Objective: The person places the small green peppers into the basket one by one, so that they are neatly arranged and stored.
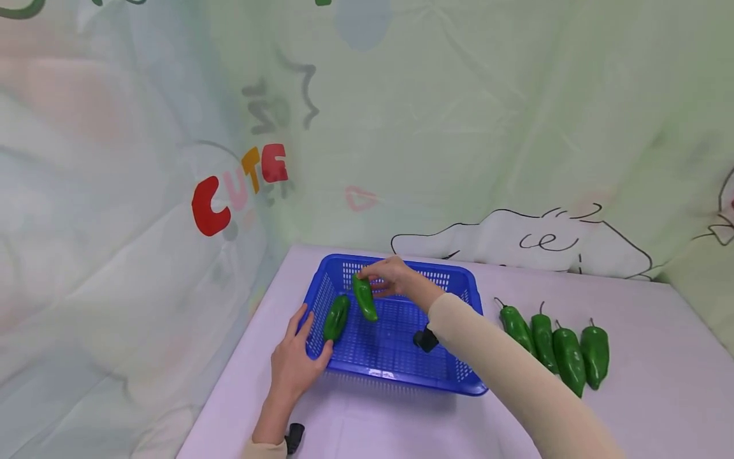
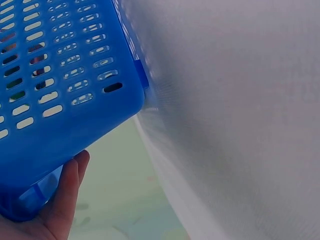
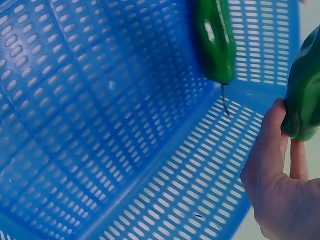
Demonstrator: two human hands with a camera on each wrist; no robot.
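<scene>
In the head view my right hand point(image 1: 392, 276) pinches a green pepper point(image 1: 364, 298) near its top end and holds it over the blue plastic basket point(image 1: 401, 379). That pepper point(image 3: 306, 95) also shows at the right of the right wrist view, between thumb and fingers. A second green pepper point(image 1: 336, 317) lies inside the basket along its left wall, its thin stem visible in the right wrist view. My left hand point(image 1: 298, 360) rests at the basket's near left corner, fingers spread and fairly straight along the rim, thumb at the front edge.
Several green peppers point(image 1: 569, 360) lie side by side on the white table point(image 1: 648, 357), right of the basket. A printed cloth point(image 1: 487, 127) hangs behind the table and on its left. Small black cameras point(image 1: 425, 339) are worn on both wrists.
</scene>
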